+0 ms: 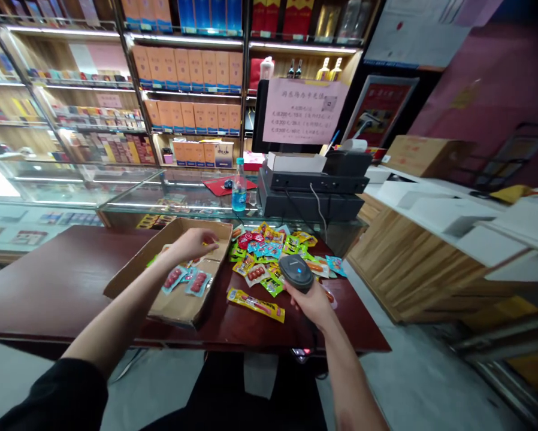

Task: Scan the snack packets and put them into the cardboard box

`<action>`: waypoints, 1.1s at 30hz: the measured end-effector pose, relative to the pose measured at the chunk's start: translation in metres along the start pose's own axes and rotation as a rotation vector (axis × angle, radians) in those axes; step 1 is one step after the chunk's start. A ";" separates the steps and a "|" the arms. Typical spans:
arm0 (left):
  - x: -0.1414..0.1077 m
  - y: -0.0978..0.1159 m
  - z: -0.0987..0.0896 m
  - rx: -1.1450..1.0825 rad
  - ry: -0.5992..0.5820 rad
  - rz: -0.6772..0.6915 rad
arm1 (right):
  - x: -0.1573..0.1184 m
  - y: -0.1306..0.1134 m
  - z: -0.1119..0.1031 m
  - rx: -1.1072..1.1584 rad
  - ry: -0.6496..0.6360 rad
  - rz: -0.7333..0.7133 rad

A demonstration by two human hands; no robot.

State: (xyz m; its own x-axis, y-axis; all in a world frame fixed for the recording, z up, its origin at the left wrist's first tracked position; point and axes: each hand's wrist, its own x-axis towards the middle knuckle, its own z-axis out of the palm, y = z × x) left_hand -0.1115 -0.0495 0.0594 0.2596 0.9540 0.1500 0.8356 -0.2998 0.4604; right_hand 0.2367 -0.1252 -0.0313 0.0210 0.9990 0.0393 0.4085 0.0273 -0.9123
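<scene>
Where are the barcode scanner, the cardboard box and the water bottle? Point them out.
barcode scanner [296, 272], head view, on its dark head, held in the right hand.
cardboard box [179, 305], head view, on its bare near floor.
water bottle [239, 188], head view, on its blue body.

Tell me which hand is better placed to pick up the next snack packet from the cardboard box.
Left. The left hand is already inside the cardboard box above the packets, while the right hand is occupied gripping the barcode scanner.

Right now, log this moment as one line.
left hand: inside open cardboard box | right hand: holds dark handheld scanner | pile of colourful snack packets on table
</scene>
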 end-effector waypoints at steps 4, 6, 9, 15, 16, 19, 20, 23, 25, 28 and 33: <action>0.034 0.058 0.056 0.026 -0.175 0.168 | -0.010 0.006 -0.009 0.006 0.032 0.022; 0.046 0.077 0.084 0.079 -0.280 0.211 | -0.017 0.007 -0.013 0.025 0.060 0.042; 0.055 0.089 0.120 0.202 -0.381 0.235 | -0.024 0.006 -0.017 0.044 0.091 0.035; 0.045 0.073 0.155 0.311 -0.354 0.265 | -0.025 0.020 -0.017 0.020 0.103 0.039; 0.043 0.071 0.156 0.323 -0.338 0.273 | -0.024 0.023 -0.015 0.012 0.101 0.037; 0.038 0.072 0.158 0.359 -0.299 0.290 | -0.020 0.026 -0.010 -0.012 0.075 0.048; 0.038 0.073 0.157 0.364 -0.283 0.288 | -0.020 0.025 -0.008 -0.018 0.066 0.056; 0.043 0.072 0.157 0.317 -0.243 0.228 | -0.019 0.018 -0.001 -0.025 0.036 0.071; 0.050 0.069 0.156 0.224 -0.205 0.146 | -0.018 0.014 0.002 -0.037 0.029 0.057; 0.061 0.061 0.155 -0.028 -0.130 0.003 | -0.017 0.009 0.007 -0.068 0.052 0.003; 0.070 0.054 0.158 -0.597 -0.131 -0.214 | -0.019 0.002 0.011 -0.098 0.061 -0.045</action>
State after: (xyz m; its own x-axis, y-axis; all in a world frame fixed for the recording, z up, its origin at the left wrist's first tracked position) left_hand 0.0281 0.0018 -0.0433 0.2056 0.9746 -0.0890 0.4722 -0.0191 0.8813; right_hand 0.2276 -0.1436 -0.0385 0.0551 0.9928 0.1068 0.4977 0.0654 -0.8649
